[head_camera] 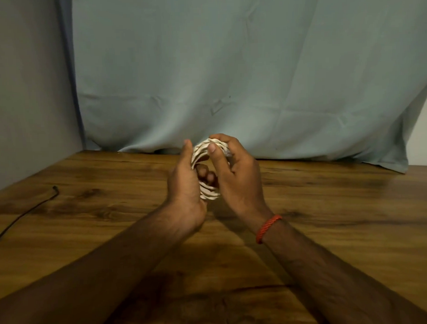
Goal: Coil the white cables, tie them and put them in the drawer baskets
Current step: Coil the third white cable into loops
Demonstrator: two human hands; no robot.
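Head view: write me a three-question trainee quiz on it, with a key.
1. True or false: the white cable coil lies flat on the wooden table.
2. What circles the right wrist? A) orange cord band B) watch C) nothing
3. What lies on the table's left part?
Key: 1 false, the left hand and right hand hold it above the table. 2 A. 3 a black cable.

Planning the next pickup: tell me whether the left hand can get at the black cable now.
Probably, but not freely: bare table lies between the left hand and the black cable, yet that hand grips the white coil with the right hand.
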